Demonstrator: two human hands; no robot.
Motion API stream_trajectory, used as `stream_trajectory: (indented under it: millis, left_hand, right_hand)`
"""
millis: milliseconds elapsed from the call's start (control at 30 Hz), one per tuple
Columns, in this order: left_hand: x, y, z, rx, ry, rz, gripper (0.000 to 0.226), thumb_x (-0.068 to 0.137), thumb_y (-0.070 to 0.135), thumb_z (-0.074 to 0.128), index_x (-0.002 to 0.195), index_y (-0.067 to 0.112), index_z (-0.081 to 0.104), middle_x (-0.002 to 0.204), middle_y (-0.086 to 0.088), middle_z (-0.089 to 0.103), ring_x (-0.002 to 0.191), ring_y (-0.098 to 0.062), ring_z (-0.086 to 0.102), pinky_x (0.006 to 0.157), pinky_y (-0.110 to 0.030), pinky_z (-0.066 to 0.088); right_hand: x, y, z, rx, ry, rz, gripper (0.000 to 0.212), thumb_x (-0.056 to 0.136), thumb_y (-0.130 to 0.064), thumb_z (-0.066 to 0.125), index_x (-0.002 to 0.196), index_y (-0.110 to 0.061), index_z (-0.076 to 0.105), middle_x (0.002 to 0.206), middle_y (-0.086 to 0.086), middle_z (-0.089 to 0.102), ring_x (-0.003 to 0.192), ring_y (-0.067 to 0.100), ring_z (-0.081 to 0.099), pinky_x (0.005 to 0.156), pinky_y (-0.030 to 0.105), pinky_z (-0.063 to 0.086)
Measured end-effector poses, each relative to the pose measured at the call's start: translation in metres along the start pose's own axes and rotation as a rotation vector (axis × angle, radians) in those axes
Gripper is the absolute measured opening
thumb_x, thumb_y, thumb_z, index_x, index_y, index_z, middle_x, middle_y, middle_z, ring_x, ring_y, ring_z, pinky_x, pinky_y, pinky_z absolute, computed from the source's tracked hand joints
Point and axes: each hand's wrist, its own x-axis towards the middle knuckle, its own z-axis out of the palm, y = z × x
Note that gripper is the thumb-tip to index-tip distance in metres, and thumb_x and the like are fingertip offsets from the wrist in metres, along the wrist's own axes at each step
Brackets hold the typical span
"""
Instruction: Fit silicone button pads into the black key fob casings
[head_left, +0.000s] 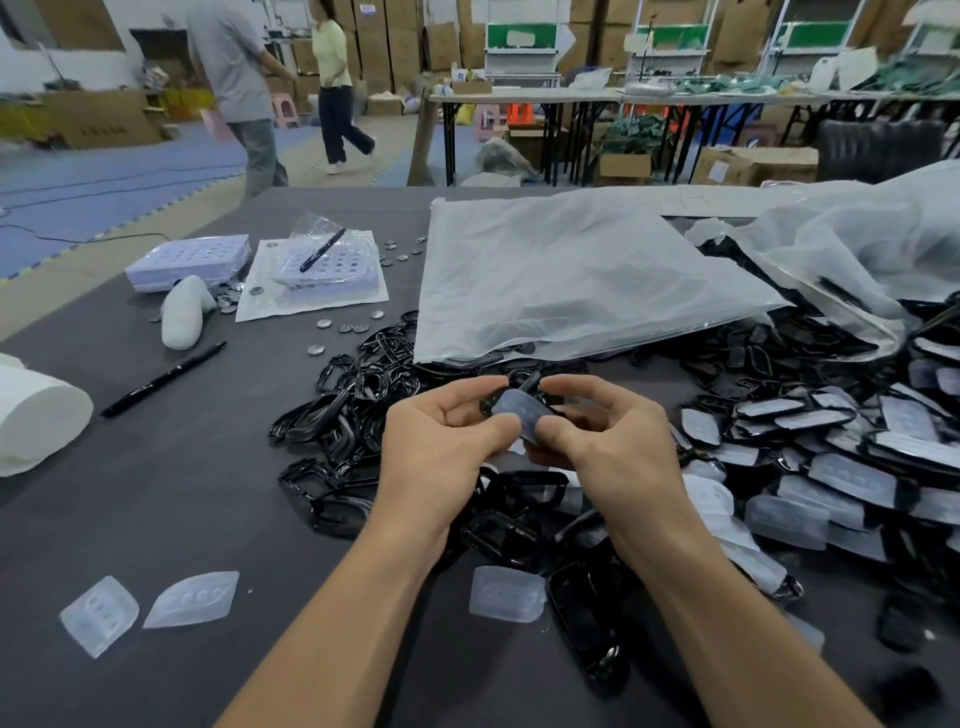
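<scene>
Both hands are up just above the dark grey desk (182, 493), centre of view. The left hand (441, 431) and right hand (608, 431) pinch one piece from either side: a translucent whitish silicone button pad (519, 410) lying against a glossy black plastic key fob casing (529, 383). Both thumbs press on the pad face, with the fingers curled behind. Pad possibly not fully seated; its edges are covered by the thumbs, so I cannot tell.

Heap of empty black casing frames (363, 395) lies left of and under the hands. Heap of casings with pads showing (831, 457) is on the right (some lie partly under a clear plastic bag (571, 275)).

Two loose pads lie side by side, near left: (98, 616) and (192, 600). A third loose pad (506, 595) lies between the forearms. A black marker pen (163, 379) lies diagonally on the desk, left, and small silver coin cells (343, 326) are scattered beyond it.
</scene>
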Motion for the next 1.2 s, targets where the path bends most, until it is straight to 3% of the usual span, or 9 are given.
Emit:
stream_trajectory:
  millis: [133, 233, 367, 500, 700, 800, 967, 1067, 1200]
  left_hand:
    - [0.0004, -0.0029, -0.0003, 0.168, 0.093, 0.062, 0.027, 0.070, 0.016, 0.085, 0.091, 0.031, 0.081, 0.071, -0.004, 0.077, 0.065, -0.021, 0.076, 0.072, -0.038, 0.063]
    - [0.0012, -0.0039, 0.0011, 0.241, 0.135, 0.098, 0.025, 0.073, 0.012, 0.083, 0.087, 0.033, 0.080, 0.067, -0.001, 0.077, 0.060, -0.018, 0.074, 0.065, -0.033, 0.062]
    - [0.0016, -0.0035, 0.0029, 0.179, 0.149, 0.055, 0.026, 0.079, -0.003, 0.080, 0.083, 0.022, 0.080, 0.070, -0.003, 0.078, 0.056, -0.014, 0.071, 0.056, -0.022, 0.056]
    - [0.0008, -0.0037, 0.0034, 0.144, 0.098, 0.021, 0.020, 0.083, -0.001, 0.079, 0.087, 0.019, 0.080, 0.073, -0.006, 0.078, 0.059, -0.017, 0.072, 0.060, -0.026, 0.060]
    - [0.0031, -0.0034, 0.0048, 0.132, 0.120, 0.014, 0.019, 0.087, 0.000, 0.077, 0.079, 0.017, 0.080, 0.067, -0.010, 0.076, 0.053, -0.018, 0.069, 0.054, -0.024, 0.058]
    - [0.0031, -0.0047, 0.0059, 0.165, 0.136, 0.034, 0.019, 0.088, 0.002, 0.076, 0.080, 0.019, 0.080, 0.068, -0.007, 0.077, 0.055, -0.018, 0.072, 0.057, -0.028, 0.059]
    - [-0.0029, -0.0024, 0.0050, 0.239, 0.069, 0.082, 0.013, 0.084, 0.016, 0.079, 0.085, 0.029, 0.082, 0.073, 0.000, 0.079, 0.062, -0.020, 0.077, 0.061, -0.030, 0.062]
    - [-0.0021, -0.0013, 0.0050, 0.260, 0.023, 0.069, 0.021, 0.084, 0.006, 0.080, 0.083, 0.027, 0.083, 0.070, -0.002, 0.078, 0.056, -0.014, 0.073, 0.055, -0.022, 0.056]
    - [0.0011, -0.0014, 0.0080, 0.229, 0.057, 0.040, 0.029, 0.085, -0.002, 0.078, 0.071, 0.023, 0.082, 0.067, -0.010, 0.076, 0.048, -0.015, 0.063, 0.053, -0.027, 0.055]
  right_hand:
    - [-0.0013, -0.0002, 0.0016, -0.080, -0.006, -0.047, 0.028, 0.084, 0.002, 0.074, 0.093, -0.023, 0.079, 0.083, -0.001, 0.080, 0.077, 0.020, 0.078, 0.077, 0.040, 0.065]
    - [-0.0010, 0.0000, 0.0037, -0.108, -0.009, -0.077, 0.027, 0.083, 0.003, 0.074, 0.084, -0.023, 0.079, 0.080, -0.002, 0.079, 0.076, 0.018, 0.077, 0.076, 0.040, 0.064]
    - [0.0013, 0.0022, 0.0032, -0.066, -0.003, -0.042, 0.027, 0.083, 0.006, 0.074, 0.078, -0.021, 0.079, 0.078, 0.002, 0.079, 0.073, 0.022, 0.077, 0.073, 0.039, 0.064]
    - [0.0029, 0.0037, 0.0007, -0.041, 0.002, -0.027, 0.028, 0.084, 0.009, 0.072, 0.079, -0.018, 0.078, 0.077, 0.005, 0.079, 0.070, 0.025, 0.077, 0.064, 0.033, 0.062]
    - [0.0039, 0.0036, 0.0002, -0.056, -0.009, -0.032, 0.034, 0.084, 0.010, 0.071, 0.078, -0.022, 0.080, 0.079, 0.003, 0.079, 0.073, 0.021, 0.077, 0.069, 0.033, 0.062]
    - [0.0029, 0.0029, 0.0014, -0.033, 0.011, -0.029, 0.032, 0.085, 0.006, 0.070, 0.081, -0.023, 0.080, 0.079, 0.003, 0.079, 0.072, 0.022, 0.077, 0.071, 0.039, 0.064]
    - [-0.0004, 0.0007, 0.0035, -0.054, 0.001, -0.079, 0.024, 0.084, -0.002, 0.076, 0.081, -0.026, 0.079, 0.077, 0.001, 0.079, 0.072, 0.020, 0.077, 0.069, 0.035, 0.063]
    - [0.0012, 0.0007, 0.0035, -0.057, -0.008, -0.069, 0.029, 0.084, 0.006, 0.073, 0.077, -0.022, 0.079, 0.075, 0.003, 0.078, 0.070, 0.021, 0.077, 0.068, 0.034, 0.063]
    - [0.0023, 0.0007, 0.0042, -0.065, 0.000, -0.059, 0.041, 0.086, 0.011, 0.068, 0.072, -0.026, 0.080, 0.077, 0.002, 0.079, 0.074, 0.019, 0.077, 0.074, 0.036, 0.064]
